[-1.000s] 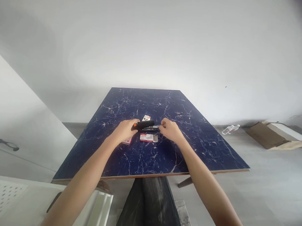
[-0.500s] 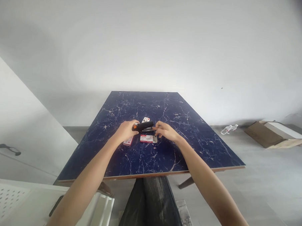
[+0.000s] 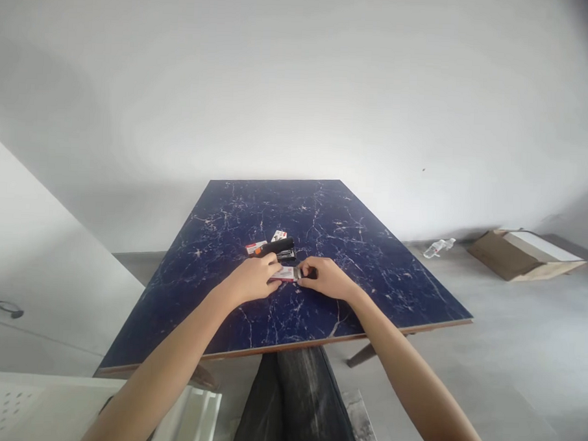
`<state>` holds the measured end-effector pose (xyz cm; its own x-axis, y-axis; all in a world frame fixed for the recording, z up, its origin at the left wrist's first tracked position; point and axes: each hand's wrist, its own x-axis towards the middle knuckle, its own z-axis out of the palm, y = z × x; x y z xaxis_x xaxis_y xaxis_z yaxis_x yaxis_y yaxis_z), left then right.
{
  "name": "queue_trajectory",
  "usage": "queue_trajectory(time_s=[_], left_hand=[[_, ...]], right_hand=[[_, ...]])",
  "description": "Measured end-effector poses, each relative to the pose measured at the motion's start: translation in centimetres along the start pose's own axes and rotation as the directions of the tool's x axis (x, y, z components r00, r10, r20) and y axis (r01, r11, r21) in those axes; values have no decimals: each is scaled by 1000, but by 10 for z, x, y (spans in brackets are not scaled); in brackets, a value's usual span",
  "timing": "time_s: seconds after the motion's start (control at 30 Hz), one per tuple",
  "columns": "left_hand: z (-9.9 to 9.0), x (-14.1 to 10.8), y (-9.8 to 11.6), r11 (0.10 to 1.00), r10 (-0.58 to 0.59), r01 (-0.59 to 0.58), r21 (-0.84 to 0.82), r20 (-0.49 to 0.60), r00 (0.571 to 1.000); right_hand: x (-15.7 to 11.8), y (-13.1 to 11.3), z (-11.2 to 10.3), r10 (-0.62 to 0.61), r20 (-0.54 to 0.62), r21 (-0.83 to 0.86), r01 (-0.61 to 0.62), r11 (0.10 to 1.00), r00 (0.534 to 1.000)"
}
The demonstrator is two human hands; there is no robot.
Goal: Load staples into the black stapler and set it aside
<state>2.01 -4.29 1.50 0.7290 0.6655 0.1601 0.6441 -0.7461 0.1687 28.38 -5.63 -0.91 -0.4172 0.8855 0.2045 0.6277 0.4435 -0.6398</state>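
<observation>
A small red-and-white staple box (image 3: 286,273) lies between my hands on the blue marbled table (image 3: 270,210). My left hand (image 3: 252,278) is closed on the box's left part. At its right end, where a greyish flap or inner part shows, the fingers of my right hand (image 3: 328,278) are pinched; how much they hold is partly hidden. Just beyond the left fingers rests a black stapler (image 3: 278,247) with an orange mark, no hand on it. Another red-and-white box (image 3: 254,247) sits left of the stapler, and a small printed box (image 3: 278,235) lies behind it.
A plain wall (image 3: 280,83) rises behind the table. On the floor to the right are clear plastic bottles (image 3: 437,247) and a cardboard box (image 3: 521,256). White furniture (image 3: 14,390) stands at the lower left. My legs (image 3: 296,402) are under the front edge.
My left hand has let go of the stapler, which now lies on the table, and has taken hold of the staple box. My right hand has moved down to that box's end.
</observation>
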Motion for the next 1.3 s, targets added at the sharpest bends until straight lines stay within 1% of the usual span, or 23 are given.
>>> queue_trajectory(time_s=[0.07, 0.17, 0.23, 0.3, 0.4, 0.5, 0.57, 0.7, 0.77, 0.9, 1.0, 1.13, 1.23, 1.3], left_hand=[[6, 1, 1, 999, -2, 2, 32, -14, 1000], [10, 2, 1, 1000, -10, 10, 9, -36, 999], [10, 3, 1, 1000, -17, 16, -21, -64, 998], [10, 4, 2, 999, -32, 28, -41, -121, 992], [10, 6, 4, 996, -70, 57, -66, -213, 975], [11, 8, 6, 995, -70, 49, -82, -277, 958], [13, 8, 6, 996, -57, 33, -83, -307, 950], [15, 9, 6, 997, -41, 13, -82, -350, 936], [15, 9, 6, 996, -33, 2, -85, -370, 928], [17, 9, 4, 996, -17, -18, -85, -399, 917], [20, 10, 2, 996, 2, -41, -85, -411, 912], [22, 11, 1, 991, 9, -67, -115, -444, 896], [23, 12, 0, 986, 11, -84, -143, -449, 894], [25, 12, 1, 985, 11, -85, -152, -436, 900]], right_hand=[[2, -1, 6, -10, -34, 39, 11, 999, 999], [6, -2, 11, 14, -54, 199, -3, 980, 998], [8, -2, 12, 32, -59, 358, -9, 934, 998], [10, -3, 12, 55, -66, 504, -14, 863, 996], [12, -3, 11, 123, -110, 631, -27, 776, 986], [14, 1, 11, 189, -125, 671, -57, 739, 974], [14, 6, 13, 217, -93, 699, -92, 709, 972], [14, 12, 15, 256, -18, 803, -139, 580, 966], [15, 14, 16, 263, -13, 828, -137, 544, 965], [15, 13, 15, 275, 1, 831, -154, 534, 961], [15, 11, 13, 283, 26, 846, -172, 505, 959], [16, 9, 12, 301, 13, 867, -160, 472, 954], [17, 8, 12, 282, 18, 860, -159, 485, 959], [17, 7, 13, 249, 33, 849, -159, 504, 968]])
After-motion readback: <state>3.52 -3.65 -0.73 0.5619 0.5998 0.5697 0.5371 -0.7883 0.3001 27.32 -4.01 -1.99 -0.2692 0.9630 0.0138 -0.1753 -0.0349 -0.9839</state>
